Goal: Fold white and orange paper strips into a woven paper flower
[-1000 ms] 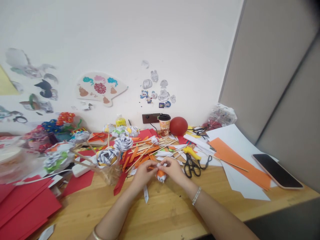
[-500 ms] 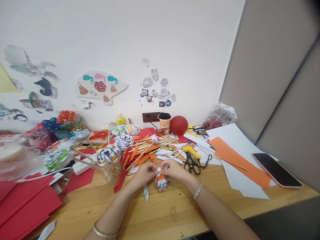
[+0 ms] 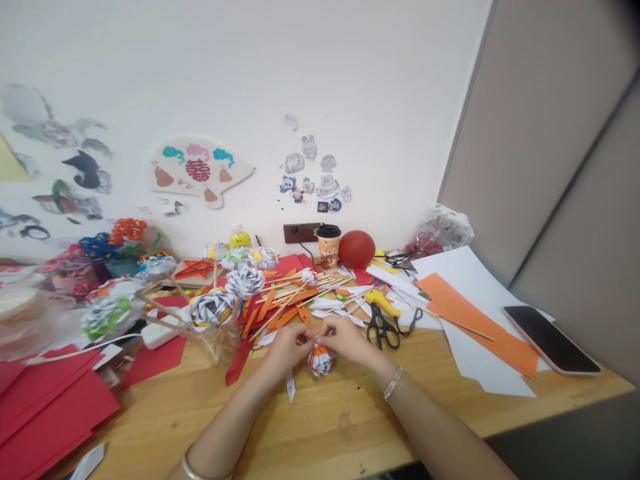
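Observation:
A small paper flower (image 3: 321,361) in white, grey and orange hangs with its bloom toward me, just above the wooden table. My left hand (image 3: 293,345) pinches its upper end from the left, fingers closed. From the right, my right hand (image 3: 344,339) grips the same end, thumb and fingertips pressed together. The fingertips of both hands nearly meet, and they hide the flower's base. A folded white paper strip (image 3: 291,385) lies on the table beside my left hand.
Behind my hands lie thin wooden sticks (image 3: 285,293) and orange and white paper pieces. Black-handled scissors (image 3: 383,330) and a yellow glue gun (image 3: 383,302) rest to the right, near a phone (image 3: 550,339). Finished paper flowers (image 3: 213,308) stand at left. A lidded cup (image 3: 329,248) is farther back.
The paper flower has turned slightly and its bloom has lifted a little. Both hands keep their pinch at its upper end. The whole view has shifted slightly.

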A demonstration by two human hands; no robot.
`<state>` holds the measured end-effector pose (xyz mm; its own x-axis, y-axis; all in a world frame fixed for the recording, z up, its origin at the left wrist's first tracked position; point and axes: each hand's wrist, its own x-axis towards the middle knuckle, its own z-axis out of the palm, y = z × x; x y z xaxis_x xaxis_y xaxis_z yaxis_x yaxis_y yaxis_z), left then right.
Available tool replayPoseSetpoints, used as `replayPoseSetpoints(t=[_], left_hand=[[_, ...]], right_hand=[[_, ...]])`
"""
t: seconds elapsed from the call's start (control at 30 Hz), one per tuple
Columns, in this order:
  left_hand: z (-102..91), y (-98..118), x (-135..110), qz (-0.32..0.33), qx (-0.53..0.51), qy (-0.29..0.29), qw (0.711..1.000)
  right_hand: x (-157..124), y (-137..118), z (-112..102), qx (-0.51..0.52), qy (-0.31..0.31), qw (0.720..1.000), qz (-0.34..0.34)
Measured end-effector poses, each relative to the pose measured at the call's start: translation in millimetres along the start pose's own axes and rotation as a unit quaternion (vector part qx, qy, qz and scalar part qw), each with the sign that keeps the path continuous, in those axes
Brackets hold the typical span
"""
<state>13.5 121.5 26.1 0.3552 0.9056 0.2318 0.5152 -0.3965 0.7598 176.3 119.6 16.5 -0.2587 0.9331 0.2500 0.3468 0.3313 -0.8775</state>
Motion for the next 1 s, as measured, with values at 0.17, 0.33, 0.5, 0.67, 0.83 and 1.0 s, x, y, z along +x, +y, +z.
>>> replayPoseSetpoints(t=[0.17, 0.33, 0.5, 0.67, 0.83, 1.0], left_hand=[[-5.6, -1.9, -0.6, -0.009, -0.025, -0.051, 0.998], [-9.3, 8.4, -2.7, 0.013, 0.013, -0.022, 1.0], [-12.9, 17.0, -4.0, -0.023, -0.139, -0.017, 0.99], [-2.4, 19.4, -7.7, -0.16, -0.416, -0.105, 0.889], [10.4, 15.7, -8.4, -0.181, -0.399, -0.054, 0.897], [5.7, 12.5, -7.3, -0.185, -0.372, -0.05, 0.908]], right_hand=[[0.3, -6.7, -4.2, -0.034, 0.013, 0.999, -0.033], [-2.4, -15.5, -13.7, -0.055, -0.045, 0.993, -0.094], [-5.4, -23.8, -16.9, -0.045, 0.012, 0.993, -0.105], [-3.7, -24.4, -11.1, -0.006, 0.106, 0.991, -0.085], [-4.0, -21.9, -6.2, -0.085, 0.058, 0.984, -0.145], [-5.4, -20.7, -6.2, -0.122, 0.051, 0.975, -0.177]])
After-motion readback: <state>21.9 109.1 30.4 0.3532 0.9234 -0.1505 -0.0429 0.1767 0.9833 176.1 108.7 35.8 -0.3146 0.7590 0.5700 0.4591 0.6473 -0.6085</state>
